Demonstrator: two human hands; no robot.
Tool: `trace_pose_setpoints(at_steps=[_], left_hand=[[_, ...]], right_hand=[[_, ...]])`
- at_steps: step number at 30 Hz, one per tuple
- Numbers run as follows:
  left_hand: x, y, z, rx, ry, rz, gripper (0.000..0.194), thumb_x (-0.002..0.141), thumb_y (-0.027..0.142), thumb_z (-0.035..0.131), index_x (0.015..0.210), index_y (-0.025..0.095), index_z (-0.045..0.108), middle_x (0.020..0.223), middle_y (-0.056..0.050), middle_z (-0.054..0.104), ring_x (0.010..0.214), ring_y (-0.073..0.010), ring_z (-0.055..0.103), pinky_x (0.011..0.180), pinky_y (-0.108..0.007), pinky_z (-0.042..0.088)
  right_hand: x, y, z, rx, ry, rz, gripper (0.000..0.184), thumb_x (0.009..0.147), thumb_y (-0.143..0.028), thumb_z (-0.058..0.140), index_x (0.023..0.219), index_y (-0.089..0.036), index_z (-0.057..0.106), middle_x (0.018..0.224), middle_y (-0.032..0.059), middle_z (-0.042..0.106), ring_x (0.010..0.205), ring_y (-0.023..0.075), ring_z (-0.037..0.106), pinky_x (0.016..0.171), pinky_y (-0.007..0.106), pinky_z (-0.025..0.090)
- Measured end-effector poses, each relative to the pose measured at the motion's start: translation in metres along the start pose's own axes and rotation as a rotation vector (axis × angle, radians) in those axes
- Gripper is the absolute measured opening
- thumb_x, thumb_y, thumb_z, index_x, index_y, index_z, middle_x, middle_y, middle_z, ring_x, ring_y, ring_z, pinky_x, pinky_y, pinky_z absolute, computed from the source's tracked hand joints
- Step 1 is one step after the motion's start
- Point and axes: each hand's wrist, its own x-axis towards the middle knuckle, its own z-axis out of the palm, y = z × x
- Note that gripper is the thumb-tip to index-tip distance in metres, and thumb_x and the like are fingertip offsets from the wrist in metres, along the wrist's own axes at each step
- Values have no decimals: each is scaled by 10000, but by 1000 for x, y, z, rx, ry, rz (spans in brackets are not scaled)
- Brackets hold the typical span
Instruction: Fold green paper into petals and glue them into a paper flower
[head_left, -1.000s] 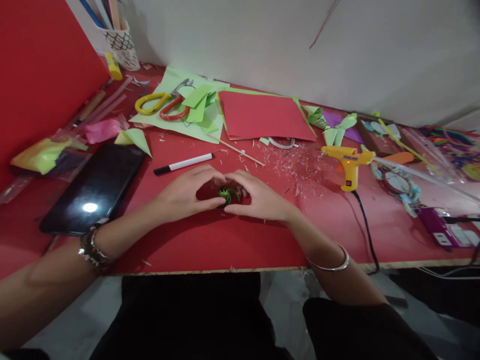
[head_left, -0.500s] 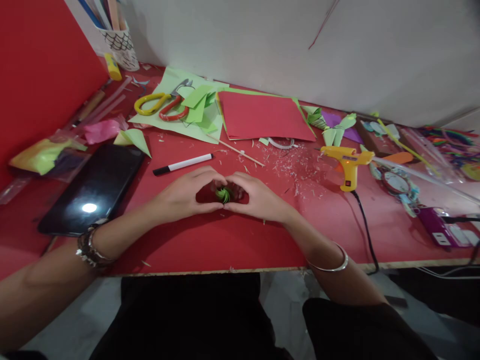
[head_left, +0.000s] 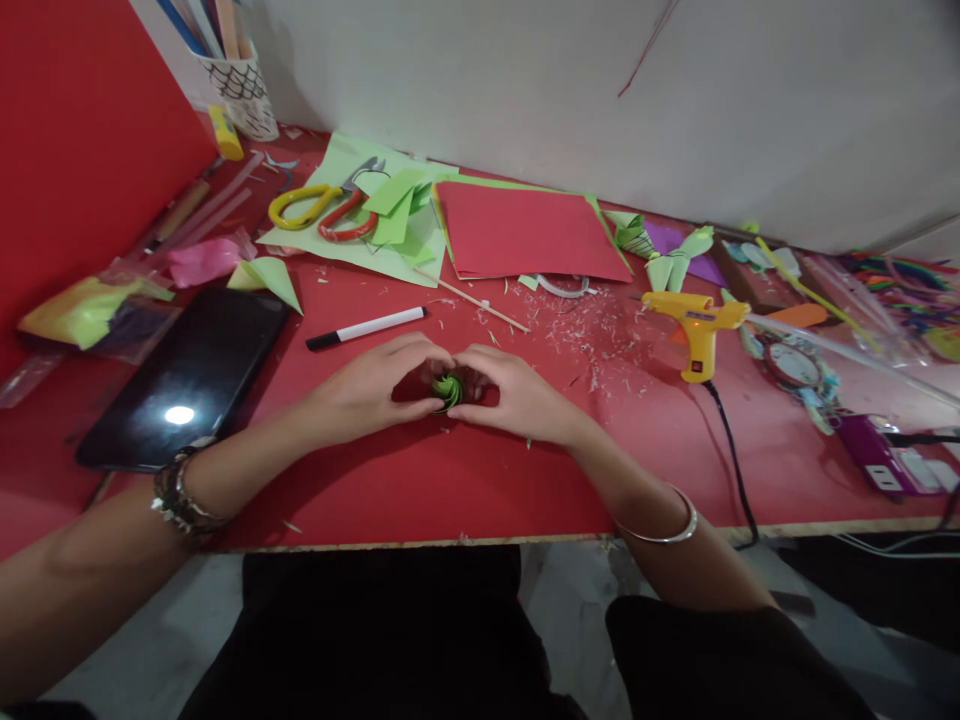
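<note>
Between my two hands sits a small green paper coil (head_left: 448, 391) with swirled, layered edges, low over the red tabletop (head_left: 450, 490). My left hand (head_left: 382, 390) curves round it from the left, thumb tip against its near side. From the right, my right hand (head_left: 517, 390) curls in the same way, its thumb at the near edge. Both hands' fingertips meet behind the coil and are partly hidden in shadow. Just beyond my left hand lies a white marker (head_left: 367, 328) with a black cap, and a thin wooden stick (head_left: 484, 304) is farther back.
Scissors (head_left: 330, 210) lie on light green paper (head_left: 300, 240) beside a red sheet stack (head_left: 532, 232). A yellow glue gun (head_left: 697, 325) with a black cord stands to the right. A black phone (head_left: 187, 380) lies left, near a yellow packet (head_left: 79, 310). Paper shreds (head_left: 600, 330) are scattered mid-table.
The green coil has become rounder and tighter between my fingers; a loose end once sticking out to the right is drawn in. My thumbs came together, then parted slightly. Nothing else moved.
</note>
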Motion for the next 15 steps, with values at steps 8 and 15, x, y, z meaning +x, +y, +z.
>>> trace_pose_setpoints(at_steps=[8, 15], left_hand=[[0, -2, 1, -26, -6, -19, 223, 788, 256, 550, 999, 196, 514, 971, -17, 580, 892, -146, 546, 788, -240, 421], [1, 0, -1, -14, -48, -60, 215, 792, 263, 541, 996, 199, 517, 946, -8, 598, 859, -147, 556, 756, -232, 419]], right_hand=[[0, 1, 1, -14, 3, 1, 288, 757, -304, 602, 990, -154, 525, 842, 31, 520, 732, 128, 479, 676, 265, 404], [0, -1, -1, -11, 11, -7, 256, 759, -281, 600, 969, -154, 523, 831, 25, 508, 717, 121, 478, 665, 253, 407]])
